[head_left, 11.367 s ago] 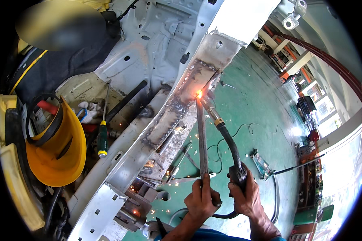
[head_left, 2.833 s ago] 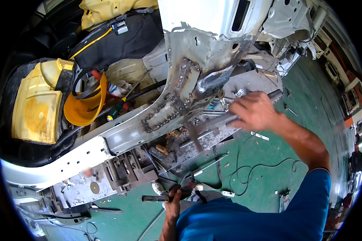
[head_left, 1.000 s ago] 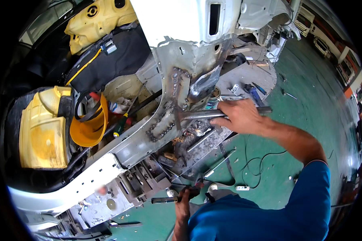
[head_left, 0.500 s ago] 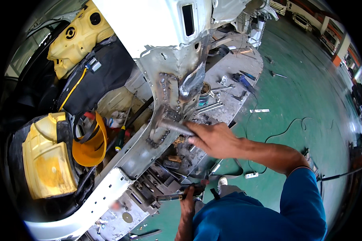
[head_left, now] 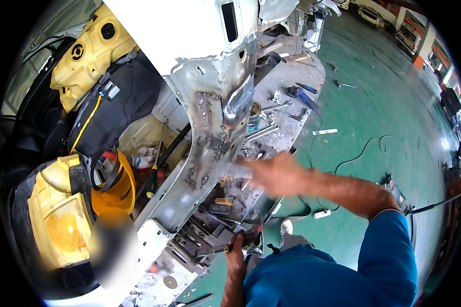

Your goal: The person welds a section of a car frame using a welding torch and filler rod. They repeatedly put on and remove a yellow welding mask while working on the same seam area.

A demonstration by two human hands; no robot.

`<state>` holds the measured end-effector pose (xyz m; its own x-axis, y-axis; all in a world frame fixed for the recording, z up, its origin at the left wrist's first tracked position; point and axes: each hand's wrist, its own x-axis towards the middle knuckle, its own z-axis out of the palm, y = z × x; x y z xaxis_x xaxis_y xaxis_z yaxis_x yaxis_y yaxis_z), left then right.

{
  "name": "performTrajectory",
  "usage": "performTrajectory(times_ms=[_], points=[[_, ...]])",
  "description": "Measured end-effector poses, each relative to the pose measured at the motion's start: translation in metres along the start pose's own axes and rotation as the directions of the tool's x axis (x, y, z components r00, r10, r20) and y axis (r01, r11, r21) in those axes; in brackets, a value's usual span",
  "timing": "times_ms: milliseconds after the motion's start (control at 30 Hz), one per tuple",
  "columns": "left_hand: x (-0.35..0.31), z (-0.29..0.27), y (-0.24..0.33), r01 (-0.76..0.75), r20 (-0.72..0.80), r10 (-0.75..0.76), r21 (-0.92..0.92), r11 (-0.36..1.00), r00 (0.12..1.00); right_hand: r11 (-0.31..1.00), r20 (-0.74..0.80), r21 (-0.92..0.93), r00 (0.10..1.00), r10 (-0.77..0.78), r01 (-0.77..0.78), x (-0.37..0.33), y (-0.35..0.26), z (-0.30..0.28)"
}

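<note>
A white car body pillar (head_left: 217,66) stands in front of me. Its lower part is bare grey metal with scorched weld seams (head_left: 207,138). My right hand (head_left: 279,174) is closed on a flat grey tool (head_left: 235,171), smeared by motion, at the pillar's right edge; its kind and whether it touches the metal do not show clearly. Low in front of my body, my left hand (head_left: 234,250) is closed round a slim dark tool (head_left: 213,250) of unclear kind, next to something dark with a reddish part.
A yellow welding helmet (head_left: 112,187) and a green-handled screwdriver (head_left: 152,181) lie inside the car. On the grey bench (head_left: 287,77) are an angle grinder (head_left: 301,96), a tin (head_left: 254,115) and spanners. A power strip (head_left: 322,214) and cables lie on the green floor (head_left: 353,123).
My right hand has pulled the flat tool rightward and slightly down, off the weld area toward the pillar's edge. The left hand stays low. A blurred shape has appeared at the lower left.
</note>
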<state>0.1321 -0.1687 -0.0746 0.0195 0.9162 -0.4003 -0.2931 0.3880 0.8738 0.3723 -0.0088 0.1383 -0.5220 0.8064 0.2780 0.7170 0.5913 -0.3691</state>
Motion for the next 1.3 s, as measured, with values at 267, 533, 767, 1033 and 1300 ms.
performTrajectory(times_ms=[267, 533, 767, 1033, 1300], points=[[-0.007, 0.021, 0.013, 0.007, -0.019, -0.007, 0.011, 1.0, 1.0, 0.994, -0.123, 0.049, 0.988, -0.094, 0.101, 0.001, -0.006, -0.015], [-0.005, 0.012, -0.006, 0.016, -0.079, -0.017, -0.016, 1.0, 0.997, 0.996, -0.136, -0.085, 0.991, -0.011, -0.001, 0.004, -0.004, -0.018], [-0.01, 0.021, 0.006, 0.008, -0.042, -0.006, 0.056, 0.998, 0.999, 0.986, -0.153, -0.103, 0.982, 0.113, -0.129, 0.003, 0.017, -0.011], [-0.013, 0.011, -0.008, -0.06, -0.05, 0.063, 0.061, 0.996, 0.997, 0.963, 0.024, -0.002, 0.963, 0.27, -0.27, -0.003, 0.033, -0.004], [-0.027, 0.036, 0.005, -0.017, -0.043, 0.023, 0.128, 0.992, 0.999, 0.694, 0.424, 0.0, 0.628, 0.652, -0.72, -0.149, 0.126, 0.166]])
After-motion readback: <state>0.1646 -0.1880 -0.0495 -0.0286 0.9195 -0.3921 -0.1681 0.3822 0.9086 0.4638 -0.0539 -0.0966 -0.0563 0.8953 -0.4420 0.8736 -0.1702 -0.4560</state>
